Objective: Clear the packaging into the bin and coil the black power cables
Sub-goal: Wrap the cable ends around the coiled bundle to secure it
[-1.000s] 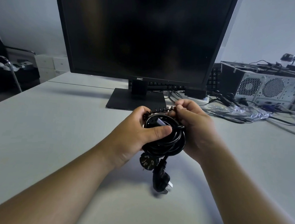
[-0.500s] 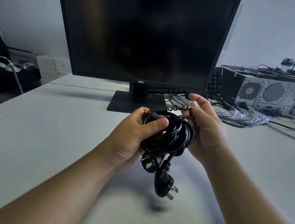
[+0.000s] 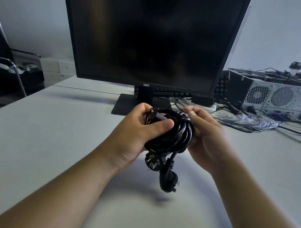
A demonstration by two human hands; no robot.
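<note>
At frame centre, your left hand (image 3: 134,139) clamped the coiled cable (image 3: 171,135) while your right hand (image 3: 206,137) pinched its tie; a snug tie likely prevents unwinding.

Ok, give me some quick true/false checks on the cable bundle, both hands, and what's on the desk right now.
1. The coiled black power cable lies flat on the desk. False: it is held up between both hands.
2. The left hand has its thumb pressed over the coil. True.
3. Two plugs hang below the coil. True.
4. The HKC monitor shows a bright picture. False: its screen is dark.
5. The right hand rests empty on the desk. False: it cups the coil's side.
</note>
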